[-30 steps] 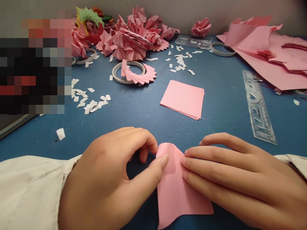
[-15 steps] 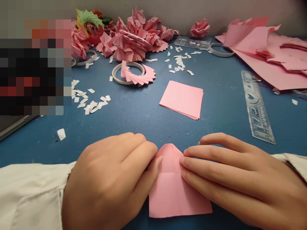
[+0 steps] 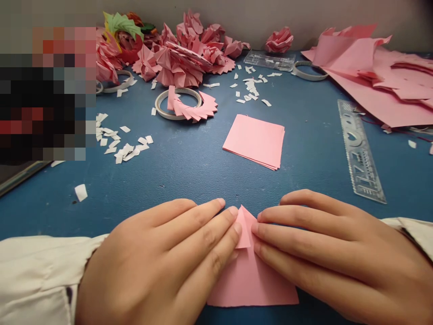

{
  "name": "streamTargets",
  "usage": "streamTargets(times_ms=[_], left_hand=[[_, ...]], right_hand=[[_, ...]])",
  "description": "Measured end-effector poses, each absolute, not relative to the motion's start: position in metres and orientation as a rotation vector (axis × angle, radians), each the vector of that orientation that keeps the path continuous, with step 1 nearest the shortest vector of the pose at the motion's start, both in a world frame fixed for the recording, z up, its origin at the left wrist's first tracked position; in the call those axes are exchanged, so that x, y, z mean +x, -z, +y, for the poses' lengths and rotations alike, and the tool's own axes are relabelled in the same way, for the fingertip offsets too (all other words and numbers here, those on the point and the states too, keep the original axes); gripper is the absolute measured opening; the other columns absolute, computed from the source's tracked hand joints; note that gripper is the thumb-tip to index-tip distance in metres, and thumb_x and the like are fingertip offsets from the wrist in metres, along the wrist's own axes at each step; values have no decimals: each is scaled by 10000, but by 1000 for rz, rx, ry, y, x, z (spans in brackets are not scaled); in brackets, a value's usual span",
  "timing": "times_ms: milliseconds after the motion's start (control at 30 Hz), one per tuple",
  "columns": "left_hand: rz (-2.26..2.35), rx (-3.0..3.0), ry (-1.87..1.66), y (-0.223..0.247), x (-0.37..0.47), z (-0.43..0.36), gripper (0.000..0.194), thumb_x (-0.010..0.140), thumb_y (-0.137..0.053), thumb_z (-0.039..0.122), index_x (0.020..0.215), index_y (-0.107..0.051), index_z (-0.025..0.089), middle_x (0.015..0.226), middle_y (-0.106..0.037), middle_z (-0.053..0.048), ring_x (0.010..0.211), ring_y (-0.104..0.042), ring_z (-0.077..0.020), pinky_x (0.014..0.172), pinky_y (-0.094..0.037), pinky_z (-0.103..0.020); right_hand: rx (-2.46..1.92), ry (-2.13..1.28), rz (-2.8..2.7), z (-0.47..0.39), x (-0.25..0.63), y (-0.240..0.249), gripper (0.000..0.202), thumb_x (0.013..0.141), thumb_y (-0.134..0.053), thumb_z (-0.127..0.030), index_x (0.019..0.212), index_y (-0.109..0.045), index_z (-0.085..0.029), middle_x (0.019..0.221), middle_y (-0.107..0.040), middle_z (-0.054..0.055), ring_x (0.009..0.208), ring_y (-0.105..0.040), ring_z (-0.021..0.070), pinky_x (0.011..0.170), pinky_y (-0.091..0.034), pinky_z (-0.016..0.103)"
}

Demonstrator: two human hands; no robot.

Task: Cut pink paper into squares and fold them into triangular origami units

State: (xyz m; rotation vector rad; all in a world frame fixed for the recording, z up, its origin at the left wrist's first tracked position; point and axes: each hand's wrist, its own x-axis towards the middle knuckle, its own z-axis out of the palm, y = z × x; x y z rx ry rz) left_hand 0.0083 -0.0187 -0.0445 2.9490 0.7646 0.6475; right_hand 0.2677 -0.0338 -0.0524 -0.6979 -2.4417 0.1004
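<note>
**Two-sided pressing, from nine o'clock and three**

The pink sheet [image 3: 252, 284] lies near the person on the worktop [image 3: 165, 176], at the centre of the dial, its far end drawn to a tip at twelve o'clock. From nine, the left hand [image 3: 165, 259] lays straight fingers on the folded flap [image 3: 244, 238]; from three, the right hand [image 3: 333, 246] rests outstretched fingers on the sheet's right slope. Neither grips; both appear to press, though what lies beneath the right fingers is hidden. A clean crease probably calls for the right side held still, the flap's inner edge lined up before any weight goes on, and the left fingers run along the slanting outer edge from tip towards nine o'clock. Pressing too soon could skew the crease or blunt the tip.
</note>
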Motion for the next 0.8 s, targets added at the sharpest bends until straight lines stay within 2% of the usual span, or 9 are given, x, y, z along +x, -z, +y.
streamTargets(times_ms=[100,200,300,467,600,700,800], left_hand=[[742,2972,-617,43,7,-17,318,1132,-291,132,1243,-587,169,1223,-804,-42,1347,-633,-114,1250,-310,-250],[716,2967,-603,42,7,-13,272,1094,-368,109,1244,-586,172,1242,-800,-22,1342,-639,-109,1251,-311,-235],[709,2959,-597,42,7,-11,279,1042,-425,72,1242,-588,177,1291,-784,1,1337,-646,-109,1255,-308,-232],[734,2947,-620,41,8,-12,262,1083,-399,78,1221,-597,179,1340,-760,33,1301,-669,-106,1240,-321,-233],[735,2952,-651,43,9,-13,361,1135,-278,106,1232,-619,178,1314,-773,13,1305,-673,-121,1186,-406,-283],[732,2946,-646,45,8,-14,361,1085,-326,56,1256,-621,176,1308,-775,-5,1318,-672,-138,1090,-508,-299],[722,2946,-637,46,8,-14,351,1042,-379,26,1248,-626,167,1315,-773,-8,1322,-672,-147,1077,-531,-290]], right_hand=[[-701,-80,-2499,-35,272,52,324,1109,-336,-83,1113,-655,-138,1050,-774,17,1092,-655,157,993,-471,359],[-729,-61,-2578,-35,275,52,274,1103,-380,-106,1184,-639,-144,1267,-754,37,1208,-605,181,1081,-434,376],[-764,-63,-2569,-36,275,57,265,1098,-396,-116,1189,-644,-149,1360,-726,45,1259,-581,186,1121,-398,373],[-836,-6,-2433,-39,271,65,305,1089,-368,-122,1179,-659,-139,1297,-759,70,1256,-593,199,1148,-368,411],[-867,6,-2561,-36,274,58,249,1023,-532,-132,1230,-669,-136,1369,-729,97,1258,-617,224,1105,-420,433],[-926,49,-2564,-37,277,57,251,1029,-555,-266,1213,-712,-199,1296,-755,124,1183,-674,255,1027,-506,468],[-989,66,-2525,-45,278,63,303,1036,-537,-421,1174,-737,-240,1228,-768,144,1119,-702,288,968,-551,503]])
